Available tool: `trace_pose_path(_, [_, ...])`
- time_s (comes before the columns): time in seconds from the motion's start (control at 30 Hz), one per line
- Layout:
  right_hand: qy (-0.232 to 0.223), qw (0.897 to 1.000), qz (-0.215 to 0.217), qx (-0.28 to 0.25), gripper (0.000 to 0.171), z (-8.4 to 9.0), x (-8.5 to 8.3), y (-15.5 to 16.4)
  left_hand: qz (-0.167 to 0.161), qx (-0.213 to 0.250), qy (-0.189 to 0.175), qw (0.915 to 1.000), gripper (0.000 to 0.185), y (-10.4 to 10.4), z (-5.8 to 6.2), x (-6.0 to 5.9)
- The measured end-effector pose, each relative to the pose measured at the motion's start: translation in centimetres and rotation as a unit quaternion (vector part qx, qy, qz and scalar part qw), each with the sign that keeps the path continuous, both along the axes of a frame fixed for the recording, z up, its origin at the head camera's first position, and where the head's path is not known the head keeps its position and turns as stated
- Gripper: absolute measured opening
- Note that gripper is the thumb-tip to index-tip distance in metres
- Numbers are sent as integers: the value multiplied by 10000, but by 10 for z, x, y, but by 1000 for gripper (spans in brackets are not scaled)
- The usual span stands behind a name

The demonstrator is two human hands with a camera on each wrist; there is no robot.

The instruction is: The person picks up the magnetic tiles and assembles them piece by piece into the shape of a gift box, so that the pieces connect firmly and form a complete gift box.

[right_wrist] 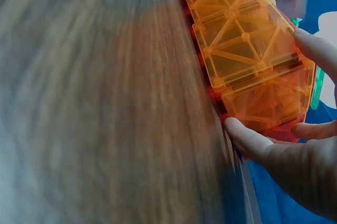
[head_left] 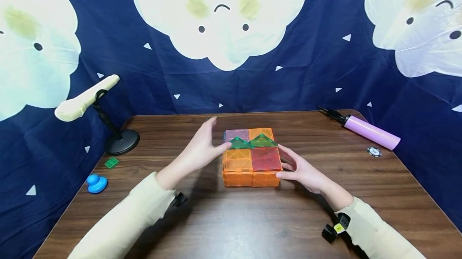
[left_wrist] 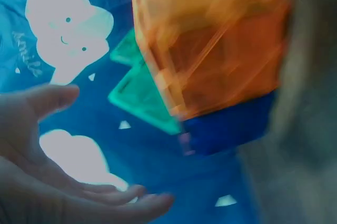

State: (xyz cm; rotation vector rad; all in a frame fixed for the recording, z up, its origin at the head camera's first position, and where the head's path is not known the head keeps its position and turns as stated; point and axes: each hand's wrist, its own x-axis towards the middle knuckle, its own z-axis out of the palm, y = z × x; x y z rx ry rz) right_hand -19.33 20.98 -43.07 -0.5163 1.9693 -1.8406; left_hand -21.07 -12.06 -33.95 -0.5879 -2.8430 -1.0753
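Observation:
A low box of translucent magnetic tiles (head_left: 236, 179) stands mid-table, its sides orange, its top of orange, red and purple squares. Two green triangle tiles, a left one (head_left: 238, 143) and a right one (head_left: 262, 140), stick up from its top side by side. My left hand (head_left: 200, 146) is spread at the box's left, thumb tip overlapping the left triangle in the head view; in the left wrist view its fingers hold nothing. My right hand (head_left: 304, 173) holds the box's right side, thumb at the front corner and index finger at the top edge near the right triangle.
To the left are a cream stick-shaped object (head_left: 86, 99) on a black stand (head_left: 122, 142), a green block (head_left: 111, 162) and a blue knobbed piece (head_left: 96, 183). To the right lie a purple hand pump (head_left: 371, 131) and a poker chip (head_left: 374, 152). A blue cloud-print curtain (head_left: 202, 86) hangs behind.

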Motion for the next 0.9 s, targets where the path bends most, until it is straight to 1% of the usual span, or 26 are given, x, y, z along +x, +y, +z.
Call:
trace_pose_path(0.03, [-12, 10000, -26, -12, 96, 0, 1, 1, 69, 327, -494, 9982, 88, -6, -7, 7])
trace_pose_path(0.07, [-19, 10000, -52, -28, 95, 0, 2, 3, 58, 757, -1046, 9916, 85, -10, -15, 13])
trace_pose_path(0.1, [-35, 9999, -71, -66, 95, 0, 3, 4, -9, 1200, -1601, 9798, 82, -13, -22, 19])
trace_pose_path(0.13, [-42, 9999, -87, -102, 94, 0, 4, 5, -75, 1638, -2124, 9633, 79, -14, -30, 23])
trace_pose_path(0.17, [-54, 9998, -103, -142, 94, 0, 4, 6, -166, 2063, -2585, 9436, 76, -14, -38, 26])
trace_pose_path(0.2, [-74, 9997, -117, -178, 94, 0, 4, 6, -262, 2449, -2958, 9229, 73, -13, -44, 28])
trace_pose_path(0.23, [-102, 9997, -121, -210, 94, 0, 3, 5, -363, 2794, -3256, 9026, 71, -12, -50, 30])
trace_pose_path(0.27, [-141, 9995, -122, -253, 94, 0, 2, 4, -412, 3003, -3386, 8908, 70, -11, -54, 30])
trace_pose_path(0.3, [-194, 9993, -112, -302, 94, 0, 0, 3, -415, 3124, -3415, 8855, 68, -10, -57, 30])
trace_pose_path(0.33, [-241, 9991, -102, -332, 95, 0, -2, 1, -402, 3207, -3387, 8836, 67, -9, -59, 30])
trace_pose_path(0.37, [-303, 9988, -93, -370, 96, 0, -4, -1, -381, 3267, -3336, 8835, 67, -9, -60, 29])
trace_pose_path(0.43, [-455, 9977, -57, -502, 96, 2, -11, -5, -301, 3280, -3259, 8862, 66, -10, -60, 25])
trace_pose_path(0.6, [-702, 9949, -51, -717, 96, 6, -27, -9, -277, 3279, -3179, 8892, 64, -12, -61, 9])
trace_pose_path(0.67, [-727, 9945, -74, -746, 95, 6, -31, -10, -259, 3303, -3140, 8897, 63, -12, -62, 3])
trace_pose_path(0.77, [-731, 9942, -75, -785, 95, 3, -35, -10, -213, 3304, -3129, 8902, 63, -11, -65, -2])
trace_pose_path(0.83, [-729, 9943, -52, -781, 96, 1, -36, -9, -195, 3288, -3197, 8884, 64, -12, -65, -4])
trace_pose_path(0.9, [-699, 9949, 14, -733, 97, 1, -36, -7, -289, 3152, -3282, 8900, 66, -15, -65, -8])
